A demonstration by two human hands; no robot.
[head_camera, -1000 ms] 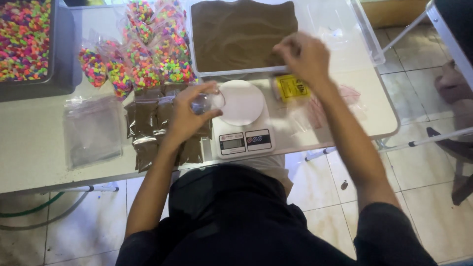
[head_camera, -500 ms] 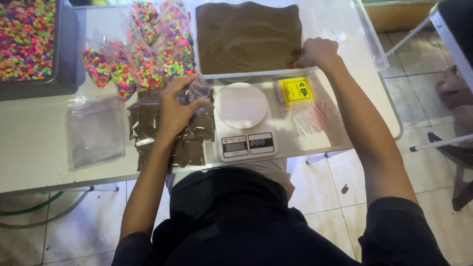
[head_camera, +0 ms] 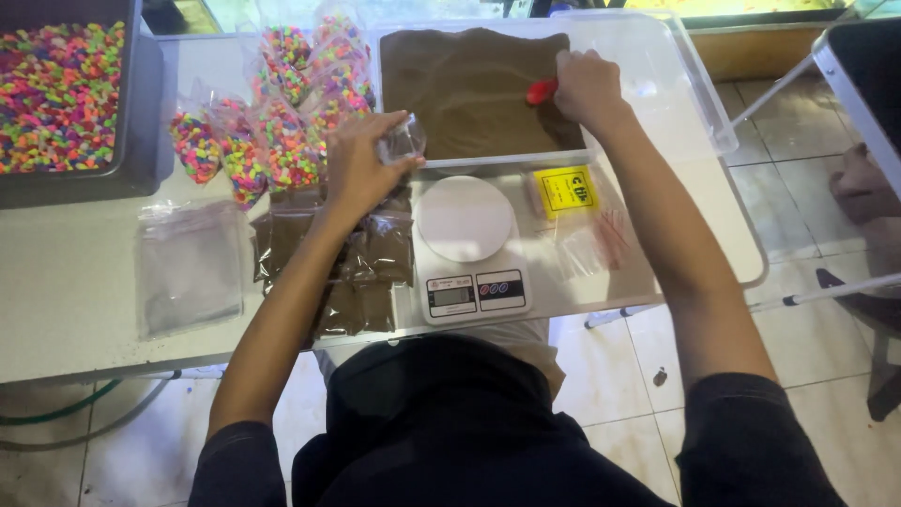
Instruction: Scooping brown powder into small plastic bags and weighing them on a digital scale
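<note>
My left hand holds an empty clear plastic bag pinched at its mouth, just in front of the clear tub's rim. My right hand grips a red scoop inside that tub, resting on the brown sand. A white kitchen scale with a round platform stands below the tub, between my arms. Sealed bags of brown sand lie under my left forearm.
Bags of multicoloured gravel are piled left of the tub. A grey bin of the same gravel stands far left. A stack of empty clear bags, a yellow packet and loose small bags lie on the white table.
My right hand moved from the tub's front edge up into the sand and took the red scoop. My left hand lifted the clear bag from beside the scale toward the tub.
</note>
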